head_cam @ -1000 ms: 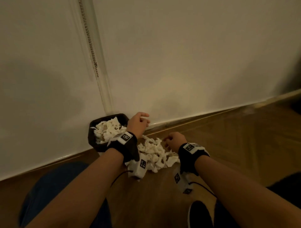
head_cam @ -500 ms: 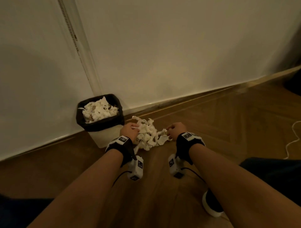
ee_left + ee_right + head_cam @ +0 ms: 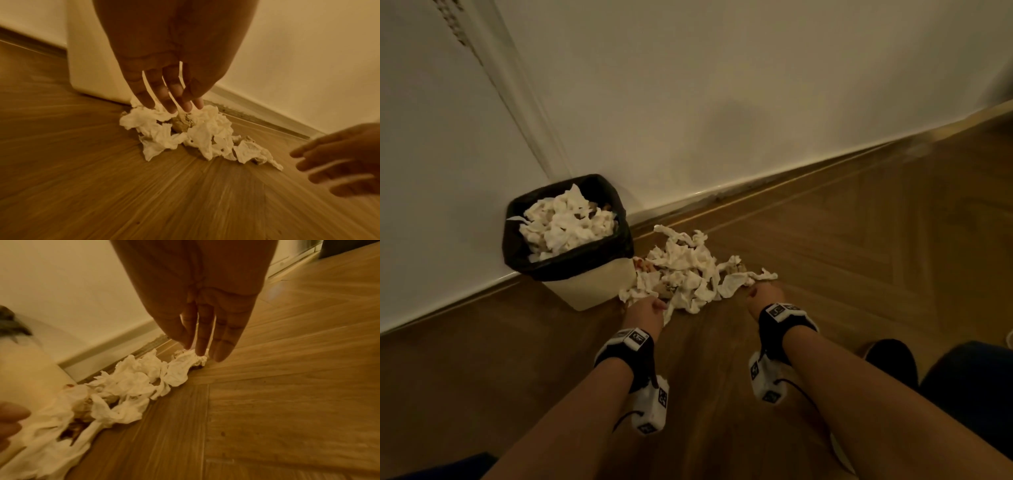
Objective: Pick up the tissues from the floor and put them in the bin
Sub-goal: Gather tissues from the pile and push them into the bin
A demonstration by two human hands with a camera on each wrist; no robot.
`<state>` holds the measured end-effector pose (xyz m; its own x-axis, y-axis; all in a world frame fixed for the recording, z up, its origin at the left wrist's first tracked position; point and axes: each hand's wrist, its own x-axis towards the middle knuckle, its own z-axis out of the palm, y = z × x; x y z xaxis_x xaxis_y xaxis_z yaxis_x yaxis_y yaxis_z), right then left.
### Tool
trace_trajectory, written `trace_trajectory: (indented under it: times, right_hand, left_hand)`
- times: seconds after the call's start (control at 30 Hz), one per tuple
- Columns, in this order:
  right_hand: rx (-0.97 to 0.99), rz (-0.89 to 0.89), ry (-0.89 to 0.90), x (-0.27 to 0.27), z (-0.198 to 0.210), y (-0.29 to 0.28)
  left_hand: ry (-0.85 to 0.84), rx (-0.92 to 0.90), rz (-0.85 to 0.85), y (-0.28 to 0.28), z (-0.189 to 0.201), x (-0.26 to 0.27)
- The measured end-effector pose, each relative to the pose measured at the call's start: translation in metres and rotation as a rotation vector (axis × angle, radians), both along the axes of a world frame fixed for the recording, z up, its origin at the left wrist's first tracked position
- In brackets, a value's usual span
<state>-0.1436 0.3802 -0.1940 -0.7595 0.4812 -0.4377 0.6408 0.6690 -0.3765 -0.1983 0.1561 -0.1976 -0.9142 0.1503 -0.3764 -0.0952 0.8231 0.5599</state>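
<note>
A heap of crumpled white tissues (image 3: 685, 270) lies on the wooden floor, just right of the bin (image 3: 592, 284). The bin is pale with a black liner (image 3: 571, 262) and holds a mound of tissues (image 3: 566, 222). My left hand (image 3: 645, 310) reaches to the heap's near left edge, fingers straight and spread, tips at the tissues (image 3: 174, 129). My right hand (image 3: 763, 294) hangs at the heap's right end, fingers straight, tips just above a tissue (image 3: 185, 365). Neither hand holds anything.
A white wall with a skirting board (image 3: 722, 195) runs behind the bin and heap. A vertical moulding (image 3: 524, 102) rises behind the bin. My dark shoe (image 3: 890, 356) and knee (image 3: 969, 387) are at the right. Bare wooden floor (image 3: 859, 257) stretches right.
The left hand came away from the bin and down to the heap's left edge. The right hand stayed at the heap's right end. The head camera moved back and up.
</note>
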Motion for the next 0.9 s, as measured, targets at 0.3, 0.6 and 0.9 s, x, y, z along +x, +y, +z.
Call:
trace_trajectory:
  times: [0.3, 0.6, 0.9]
  right_hand:
    - [0.189, 0.265, -0.059, -0.060, -0.043, 0.016]
    - [0.130, 0.264, -0.137, -0.047, -0.081, 0.001]
    - [-0.323, -0.327, 0.204, -0.020, -0.060, -0.011]
  left_hand:
    - [0.108, 0.024, -0.041, 0.022, -0.039, -0.009]
    - [0.095, 0.051, -0.005, -0.004, -0.057, 0.006]
    - [0.146, 0.118, 0.161, -0.021, -0.050, 0.015]
